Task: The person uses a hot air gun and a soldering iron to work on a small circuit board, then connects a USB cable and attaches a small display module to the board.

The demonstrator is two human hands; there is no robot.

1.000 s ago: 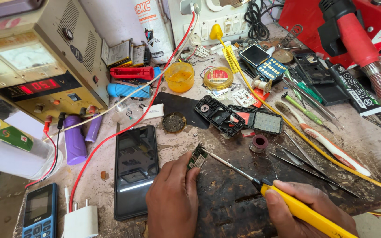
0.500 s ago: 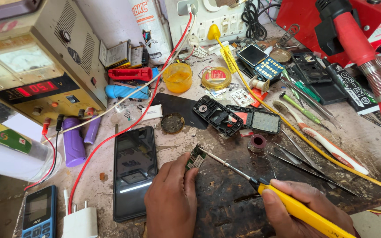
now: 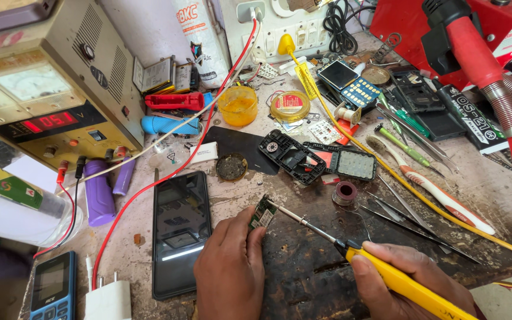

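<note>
1. A small green circuit board (image 3: pixel 262 213) is pinched upright in the fingers (image 3: pixel 255 224) of the left hand (image 3: pixel 229 269), near the middle of the scorched, dark surface (image 3: pixel 303 278).
2. A yellow-handled soldering iron (image 3: pixel 386 275) is gripped by the right hand (image 3: pixel 413 287), whose fingers are closed around the handle; its metal tip is laid against the top edge of the circuit board.
3. A black smartphone (image 3: pixel 182 234) is seen lying flat, screen up, just left of the left hand.
4. Further left and nearer, a blue keypad phone (image 3: pixel 54 287) and a white charger plug (image 3: pixel 109 299) are placed side by side.
5. At the far left, a beige bench power supply (image 3: pixel 48 89) with a red lit display is found, with red and white leads run from it across the surface.
6. Beyond the circuit board, an opened black phone housing (image 3: pixel 291 157) and a small spool of solder wire (image 3: pixel 345 192) are set.
7. To the right, tweezers (image 3: pixel 410 225) and a toothbrush (image 3: pixel 434 192) are laid out, well apart from the hands.
</note>
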